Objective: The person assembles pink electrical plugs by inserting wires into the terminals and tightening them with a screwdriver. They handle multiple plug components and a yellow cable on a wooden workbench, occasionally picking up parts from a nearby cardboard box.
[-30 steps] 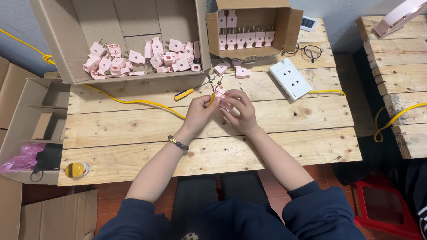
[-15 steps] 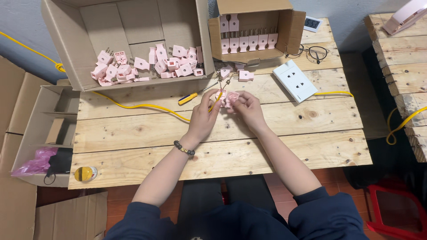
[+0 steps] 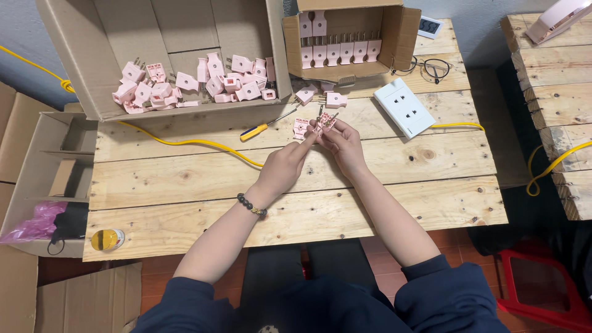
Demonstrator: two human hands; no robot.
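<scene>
A pallet-board table [image 3: 185, 179] of rough wooden slats carries everything within arm's reach of the seated person. At its far left a large cardboard box [image 3: 92, 55] lies tipped with its flaps open toward the person, so the loose heap of pink plug parts [image 3: 203, 83] inside can be picked out without lifting anything. Beside it, at the far middle, a smaller cardboard box [image 3: 394, 31] also faces the person, and in it pink plugs [image 3: 339, 52] stand in tidy rows with their prongs showing, a packed order unlike the jumble on the left. A white socket block [image 3: 404, 106] lies to the right on a yellow cable [image 3: 185, 143] that trails across the boards, close enough to reach without stretching. A yellow-handled screwdriver [image 3: 262, 128] rests just ahead of the hands, tip toward them, and two loose pink plugs [image 3: 336, 98] lie near the smaller box. A pair of glasses [image 3: 435, 66] is set aside at the back edge. The left hand [image 3: 287, 163] and right hand [image 3: 345, 143] meet over the middle of the table, raised clear of the boards; their fingertips pinch a small pink plug [image 3: 325, 120] between them, prongs pointing away, while a separate pink half-shell [image 3: 301, 126] lies just left of it at the left hand's fingertips, though whether it is gripped or only touched I cannot tell.
</scene>
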